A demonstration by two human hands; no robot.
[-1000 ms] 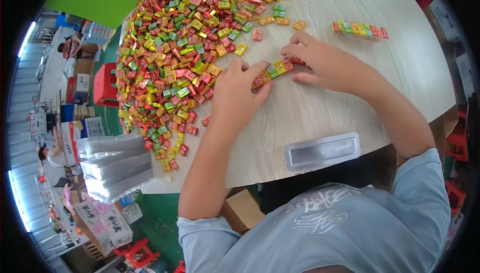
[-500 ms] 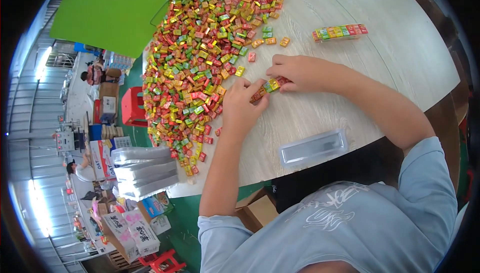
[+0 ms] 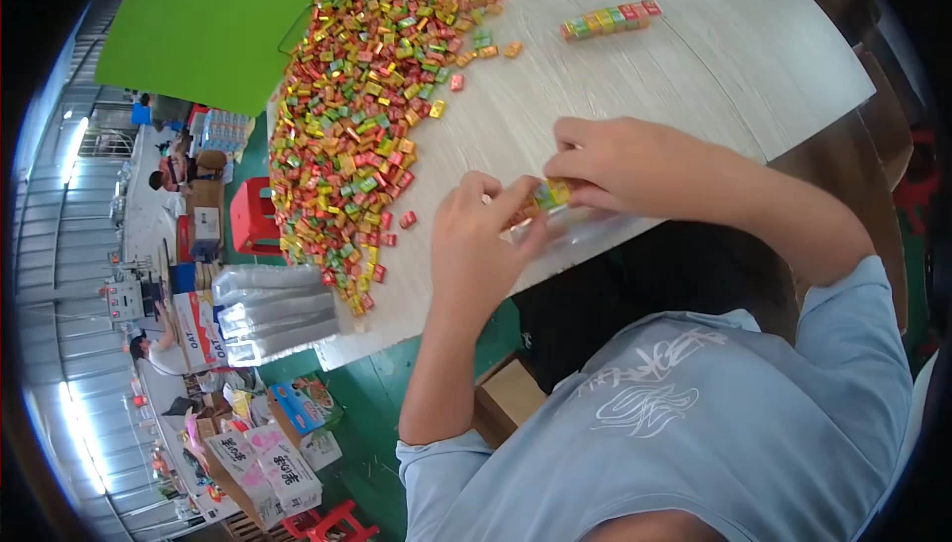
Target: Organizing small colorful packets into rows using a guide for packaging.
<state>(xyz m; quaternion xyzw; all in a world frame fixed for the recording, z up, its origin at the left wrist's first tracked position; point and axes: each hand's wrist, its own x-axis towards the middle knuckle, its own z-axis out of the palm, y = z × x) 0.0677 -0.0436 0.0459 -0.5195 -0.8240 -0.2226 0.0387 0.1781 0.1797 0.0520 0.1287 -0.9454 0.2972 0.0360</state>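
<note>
Row of small wrapped blocks (image 3: 557,192) sits between the person's two hands near the close edge of the pale table (image 3: 684,86), with yellow and green pieces showing in the gap and both its ends covered by fingers. The left hand (image 3: 478,240) has its thumb and forefinger set narrowly about the left end, the thumb on the near side and the forefinger on the far side. The right hand (image 3: 620,167) bends over the other end, fingers curled and drawn close, holding the blocks there. A clear plastic tray (image 3: 583,229) lies just on the near side of the row, below the hands and blurred; whether the blocks touch it, I cannot tell. Left of the hands spreads a big heap of wrapped blocks (image 3: 367,96) in red, orange, yellow and green, a few loose ones scattered along its right side, among them an orange block (image 3: 513,49) and a red block (image 3: 408,219). Farther up the table, well apart from the hands, lies a second row (image 3: 610,20), its colours running from orange and yellow through green to red. Stacked clear trays (image 3: 276,316) stand at the table's left corner, and a red stool (image 3: 255,217) is beyond the heap
</note>
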